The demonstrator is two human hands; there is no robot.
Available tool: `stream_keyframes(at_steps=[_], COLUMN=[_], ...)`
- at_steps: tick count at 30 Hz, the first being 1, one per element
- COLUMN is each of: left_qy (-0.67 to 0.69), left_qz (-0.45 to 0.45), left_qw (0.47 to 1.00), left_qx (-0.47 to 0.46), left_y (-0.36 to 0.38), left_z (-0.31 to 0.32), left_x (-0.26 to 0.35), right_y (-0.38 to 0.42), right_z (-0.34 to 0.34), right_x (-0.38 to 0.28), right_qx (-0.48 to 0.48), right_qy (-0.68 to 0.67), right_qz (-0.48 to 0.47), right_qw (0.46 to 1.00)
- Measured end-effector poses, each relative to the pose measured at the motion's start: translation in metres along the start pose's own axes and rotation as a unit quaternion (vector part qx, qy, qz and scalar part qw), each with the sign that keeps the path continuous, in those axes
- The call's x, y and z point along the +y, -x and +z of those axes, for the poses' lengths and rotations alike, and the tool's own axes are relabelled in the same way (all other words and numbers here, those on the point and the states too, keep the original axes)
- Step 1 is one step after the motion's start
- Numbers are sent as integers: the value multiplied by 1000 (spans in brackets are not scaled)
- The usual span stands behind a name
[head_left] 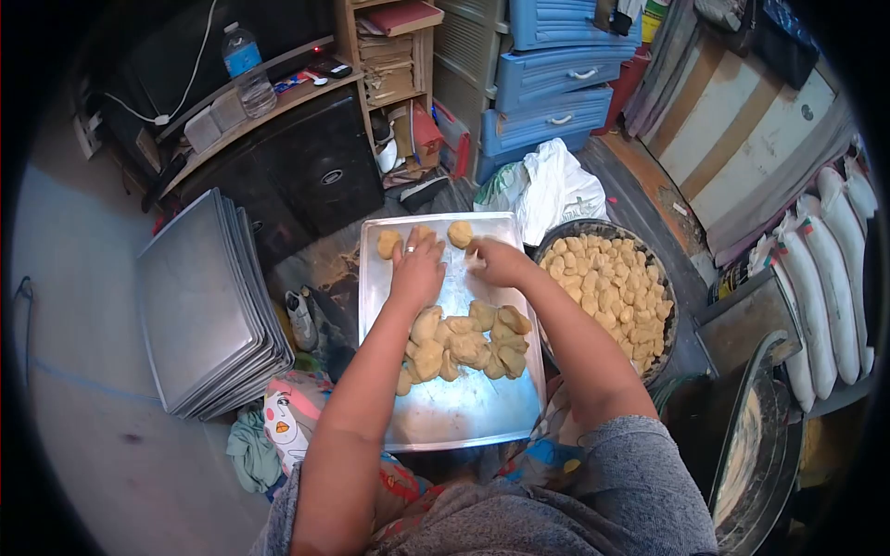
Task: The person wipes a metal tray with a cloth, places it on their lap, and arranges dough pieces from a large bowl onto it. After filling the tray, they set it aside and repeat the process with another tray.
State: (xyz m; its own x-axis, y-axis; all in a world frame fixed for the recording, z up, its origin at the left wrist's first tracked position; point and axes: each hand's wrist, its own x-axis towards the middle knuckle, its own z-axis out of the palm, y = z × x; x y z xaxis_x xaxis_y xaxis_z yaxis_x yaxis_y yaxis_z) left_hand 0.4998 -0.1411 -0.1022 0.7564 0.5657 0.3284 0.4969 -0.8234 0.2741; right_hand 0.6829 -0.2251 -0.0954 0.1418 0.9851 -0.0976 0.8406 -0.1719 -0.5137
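Observation:
A metal tray [464, 422] lies in front of me with a heap of dough pieces [464, 343] across its middle. Near the far edge sit two round dough balls, one at the left [388, 244] and one right of centre [460, 233]. My left hand [419, 273], with a ring on one finger, rests over another dough ball [422, 233], which its fingers partly cover. Just below the right-of-centre ball is my right hand [496, 263], its fingers curled and blurred; whether it holds dough is unclear.
A round pan [672, 320] full of dough pieces stands at the right of the tray. Stacked metal trays [199, 306] lean at the left. Beyond are a white plastic bag [561, 190], blue drawers [547, 120] and a shelf with a water bottle [247, 74].

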Motion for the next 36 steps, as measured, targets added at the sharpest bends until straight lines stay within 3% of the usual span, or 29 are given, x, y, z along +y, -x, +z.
stream_keyframes(at_steps=[1,3,4,6,7,8,9,10,12,13,15,16,17,20,30,32,36], left_qy=[0,-20,-30,-24,-16,-41,-44,-45,-50,-77,-110,-86,-65,-63,32,30,-80], left_qz=[4,59,68,52,34,48,47,50,52,79,103,46,-11,-57,-57,-41,-56], left_qw=[1000,997,994,994,993,992,992,991,991,990,986,994,997,996,998,998,989], left_qx=[0,-53,-76,-91,-109,-110,-108,-113,-115,-91,-68,-53,-38,-19,-23,32,114], left_y=[-2,-9,-12,-22,-26,-29,-30,-31,-30,-26,-21,-20,-19,-13,-30,-23,-6], left_z=[2,8,9,29,34,39,41,44,42,32,14,5,-3,-12,22,27,1], left_x=[5,15,19,16,14,11,9,8,5,6,8,7,5,0,-28,-31,-27], right_y=[8,25,23,15,13,11,10,10,9,4,-9,-6,-7,-6,-7,7,-1], right_z=[1,4,3,4,-5,-14,-22,-27,-37,-29,2,13,20,25,25,16,36], right_x=[-2,-8,-3,4,5,7,10,11,14,25,48,47,47,34,26,2,-3], right_qx=[4,-276,-272,-232,-158,-64,29,29,242,242,310,291,293,273,255,332,265], right_qy=[-1,21,24,-17,-22,-111,-198,-199,-239,-240,-120,-39,-47,-9,18,99,182], right_qz=[3,-75,-74,-72,-62,-1,61,58,126,123,40,10,6,51,73,38,-24], right_qw=[1000,958,959,970,985,992,978,978,932,932,942,956,955,961,964,937,947])
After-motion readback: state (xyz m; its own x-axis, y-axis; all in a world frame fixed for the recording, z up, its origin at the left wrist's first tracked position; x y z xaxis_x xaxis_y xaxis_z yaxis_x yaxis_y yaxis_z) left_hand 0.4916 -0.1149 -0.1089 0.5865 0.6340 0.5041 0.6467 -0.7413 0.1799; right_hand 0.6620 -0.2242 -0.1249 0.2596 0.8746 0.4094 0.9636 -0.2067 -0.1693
